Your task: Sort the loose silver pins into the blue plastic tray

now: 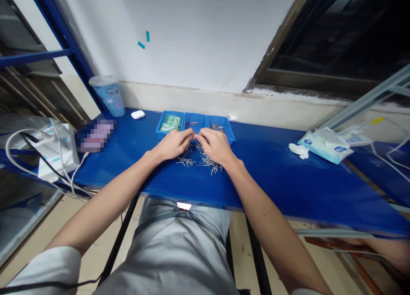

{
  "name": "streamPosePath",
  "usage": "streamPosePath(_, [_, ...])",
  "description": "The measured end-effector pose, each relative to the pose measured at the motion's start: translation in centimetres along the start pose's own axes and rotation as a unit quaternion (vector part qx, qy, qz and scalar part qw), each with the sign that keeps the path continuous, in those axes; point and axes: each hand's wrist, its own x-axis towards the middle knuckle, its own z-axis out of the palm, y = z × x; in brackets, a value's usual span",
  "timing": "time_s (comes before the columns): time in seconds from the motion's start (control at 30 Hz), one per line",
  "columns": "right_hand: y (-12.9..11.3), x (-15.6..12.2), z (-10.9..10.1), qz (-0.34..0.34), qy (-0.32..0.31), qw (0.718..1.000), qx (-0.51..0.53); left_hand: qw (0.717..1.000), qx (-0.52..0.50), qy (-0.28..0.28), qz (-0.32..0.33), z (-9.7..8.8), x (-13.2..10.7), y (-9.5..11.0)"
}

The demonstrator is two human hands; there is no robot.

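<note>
Grey trouser cloth fills the nearest part of my view, and beyond it runs the front edge of the glossy blue table (272, 166). Just past that edge lies a loose scatter of thin silver metal pins (205, 161), some near the lip, so I judge any picking should draw them inward, away from the lap. Over the far side of the scatter the left hand (173, 144) and right hand (215, 146) meet fingertip to fingertip, fingers curled narrow as if pinching. I cannot tell whether a pin sits between them. Taking one pin at a time with low wrists seems wisest. Just behind the hands stands a row of three small blue plastic trays (195, 120), side by side. Bare table opens rightward up to a crumpled white tissue (298, 150), and a pale blue lidded cup (108, 96) stands well apart on the left.
</note>
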Motion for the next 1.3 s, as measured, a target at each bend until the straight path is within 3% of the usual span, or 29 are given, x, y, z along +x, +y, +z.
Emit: streamPosePath(1.3, [0.12,0.00,0.21,-0.006,0.005,1.000,0.012,0.999,0.009,0.014,-0.032,-0.26,0.07,0.53])
